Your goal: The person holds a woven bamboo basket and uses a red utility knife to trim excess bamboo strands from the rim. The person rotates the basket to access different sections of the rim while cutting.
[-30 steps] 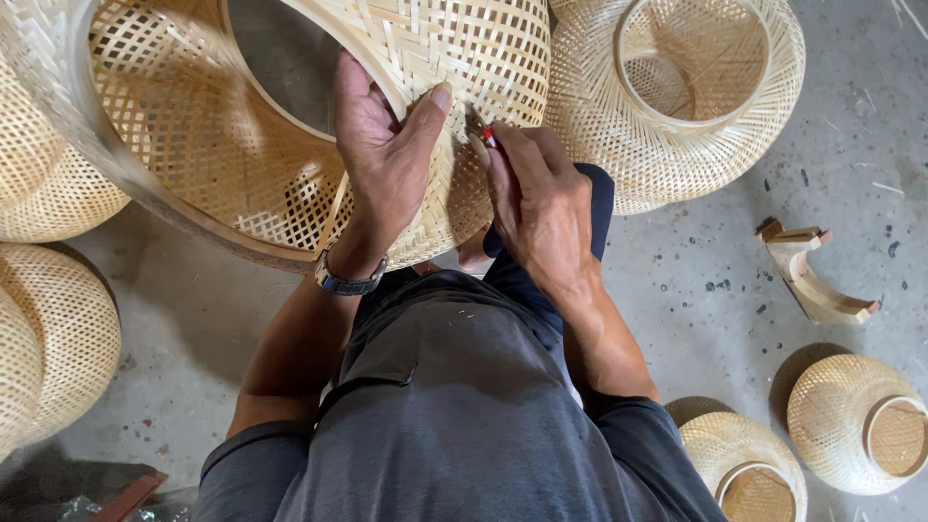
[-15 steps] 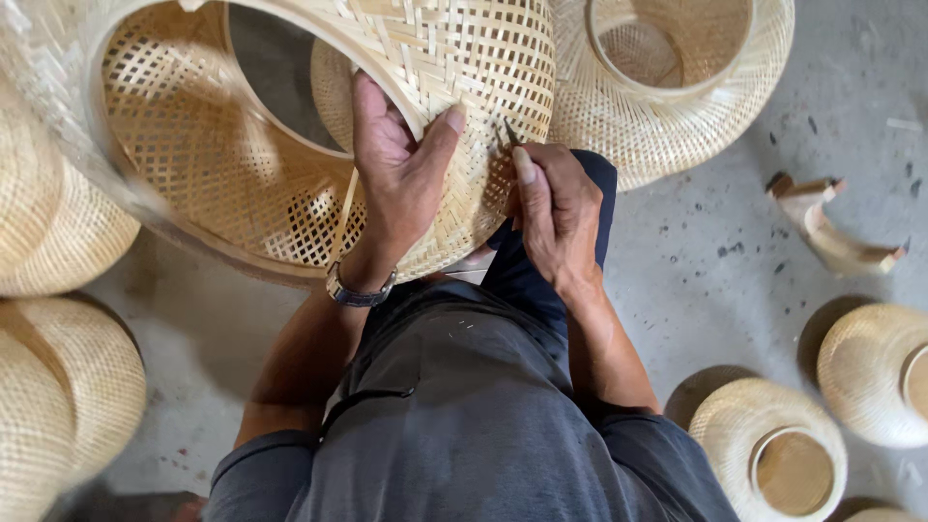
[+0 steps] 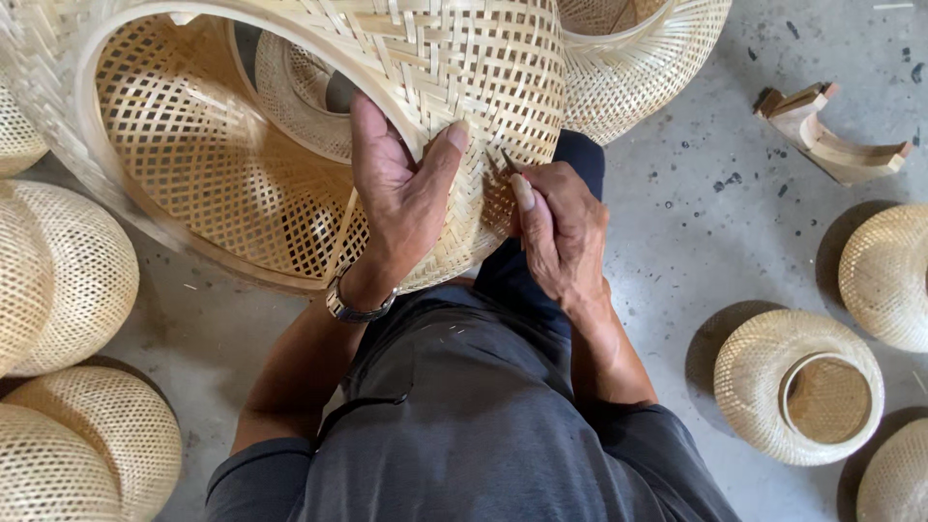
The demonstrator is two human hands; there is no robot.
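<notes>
A large woven bamboo basket (image 3: 290, 126) lies tilted on my lap, its open mouth facing me. My left hand (image 3: 401, 198) grips its rim, fingers inside and thumb pressed on the outer weave. My right hand (image 3: 561, 227) sits closed against the outer wall just right of the thumb, pinching a small thin dark tool (image 3: 507, 159) whose tip touches the weave. A metal watch (image 3: 353, 307) is on my left wrist. I wear dark grey trousers.
Several smaller woven bamboo baskets stand around me: one behind the big basket (image 3: 648, 58), some at the left (image 3: 68, 271), some at the right (image 3: 797, 387). A curved wooden piece (image 3: 831, 135) lies on the grey concrete floor (image 3: 706, 242) at the upper right.
The large basket has swung closer and turned, its mouth filling more of the view. My left thumb stays clamped on the rim; my right hand has shifted slightly along the weave with the tool.
</notes>
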